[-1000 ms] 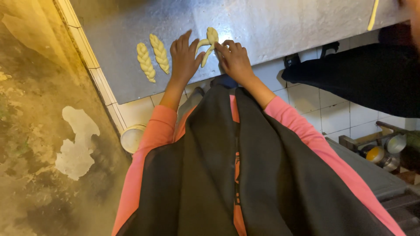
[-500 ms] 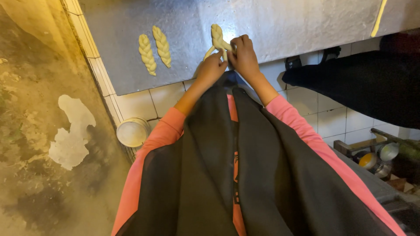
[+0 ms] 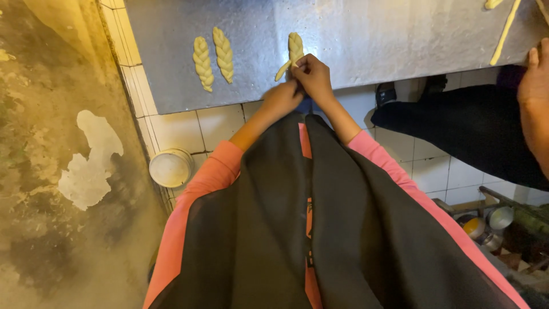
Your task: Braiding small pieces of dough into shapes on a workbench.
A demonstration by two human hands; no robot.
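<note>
Braid in hand: a half-plaited dough braid (image 3: 295,48) lies on the grey metal worktop (image 3: 372,34), near its front edge, just ahead of both hands.
Long axis: it runs away from the person, from the front edge towards the back of the worktop, almost straight up in the head view with a slight lean.
Ends: the far end is plaited and rounded; the near end is unfinished, with a loose strand (image 3: 282,71) splaying out to the person's left and pointing back at the front edge.
Right hand (image 3: 313,77): curled, fingers pinched on the near end of the braid, knuckles up.
Left hand (image 3: 282,97): closed, pressed against the right hand just below the loose strand; whether it grips dough I cannot tell, since the right hand hides its fingertips.
Finished braids (image 3: 213,56): two plaited pieces side by side, well to the left on the same worktop, lying in the same direction as the one in hand and apart from it.
Dough strip (image 3: 505,31): a long thin rope at the far right of the worktop, slanted.
Other person: a hand (image 3: 534,80) at the right edge, not touching the braid.
Below the worktop: white tiled front (image 3: 189,126) and a round white container (image 3: 170,167) on the floor.
</note>
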